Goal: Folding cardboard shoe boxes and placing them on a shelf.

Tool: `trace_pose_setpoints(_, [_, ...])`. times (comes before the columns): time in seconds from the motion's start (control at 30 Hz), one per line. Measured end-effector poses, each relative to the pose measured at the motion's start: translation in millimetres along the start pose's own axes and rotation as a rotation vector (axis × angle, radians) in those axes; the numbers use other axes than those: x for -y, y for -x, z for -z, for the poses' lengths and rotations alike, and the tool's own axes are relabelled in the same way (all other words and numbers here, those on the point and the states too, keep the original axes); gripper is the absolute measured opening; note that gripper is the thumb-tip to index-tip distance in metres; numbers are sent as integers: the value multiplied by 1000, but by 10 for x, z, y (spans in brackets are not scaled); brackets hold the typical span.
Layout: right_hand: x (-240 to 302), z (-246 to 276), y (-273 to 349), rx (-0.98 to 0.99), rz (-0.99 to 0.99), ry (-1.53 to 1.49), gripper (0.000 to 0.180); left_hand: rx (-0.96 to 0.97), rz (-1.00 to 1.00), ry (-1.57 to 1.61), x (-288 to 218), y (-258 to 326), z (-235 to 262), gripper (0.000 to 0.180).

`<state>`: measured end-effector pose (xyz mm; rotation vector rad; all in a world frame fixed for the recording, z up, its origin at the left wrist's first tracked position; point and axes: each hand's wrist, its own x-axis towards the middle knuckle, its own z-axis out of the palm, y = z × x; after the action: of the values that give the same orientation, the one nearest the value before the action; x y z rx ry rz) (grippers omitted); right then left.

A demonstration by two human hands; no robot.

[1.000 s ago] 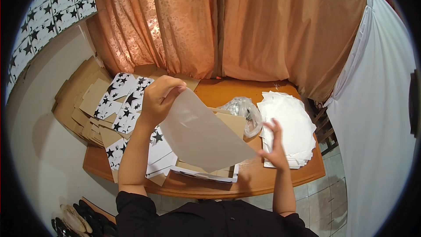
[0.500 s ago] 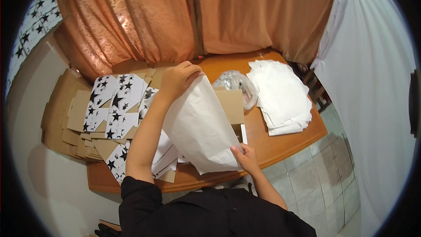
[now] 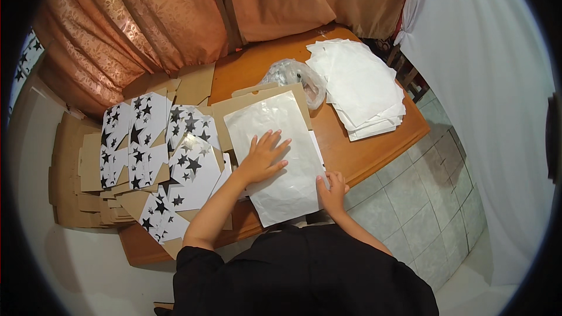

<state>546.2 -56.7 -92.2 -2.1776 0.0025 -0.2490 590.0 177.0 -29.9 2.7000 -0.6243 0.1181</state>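
My left hand (image 3: 261, 157) flat, fingers spread, pressing thin translucent white sheet (image 3: 281, 158). My right hand (image 3: 332, 190) pinches its near right edge. Sheet's long axis runs away from me.

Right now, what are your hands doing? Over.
Left hand flat on the white sheet. Right hand pinching its lower right edge. Brown card beneath. Nothing in the way.

There is one view only, from a camera on the person's head, and it looks steeply down at the wooden table (image 3: 374, 140). The table fills the middle of the round fisheye picture, quite near. Beyond the table hangs an orange curtain (image 3: 175, 17), right of it the tiled floor (image 3: 421, 210), and below it the person's dark top (image 3: 304, 275).
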Motion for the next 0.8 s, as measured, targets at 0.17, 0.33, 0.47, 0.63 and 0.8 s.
trace_pose_setpoints(0.17, [-97, 59, -96, 5, 91, -54, 37, 146, 61, -29, 19, 15, -267, 59])
trace_pose_setpoints(0.33, [-94, 174, -177, 209, -114, -287, 42, 151, 105, -91, 23, 9, -269, 61])
trace_pose_setpoints(0.47, [-92, 312, -240, 445, -234, -282, 43, -97, 314, -49, 85, 58, -259, 65])
trace_pose_setpoints(0.63, [481, 500, -456, 478, -73, -589, 31, -115, 52, 303, -334, 130, 397, 63])
trace_pose_setpoints(0.8, [1054, 717, -816, 772, 23, -918, 36, -221, 58, 278, 14, 473, 682, 77])
